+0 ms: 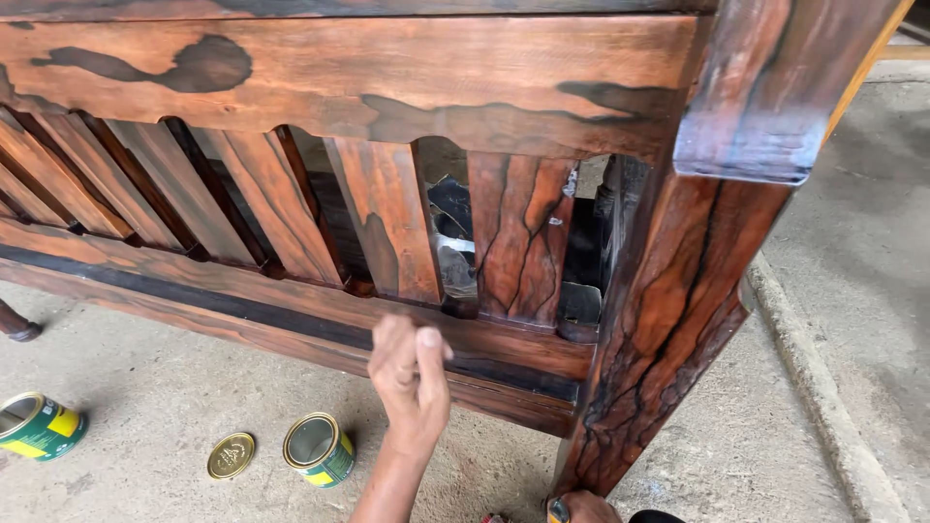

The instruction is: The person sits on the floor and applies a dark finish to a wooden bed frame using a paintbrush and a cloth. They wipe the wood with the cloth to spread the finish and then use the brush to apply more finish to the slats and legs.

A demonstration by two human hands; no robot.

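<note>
Bare concrete floor (155, 397) — two open tins (319, 449) (39, 424), a round lid (231, 455), perhaps gold-coloured — bench leg (644, 349).

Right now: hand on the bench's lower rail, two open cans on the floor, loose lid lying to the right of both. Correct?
Not quite. The lid lies between the two cans, not right of both. The head view shows it. The rest holds: hand at the lower rail, both cans open on the floor.

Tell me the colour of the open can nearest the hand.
Green can with yellow label, head view.
</note>
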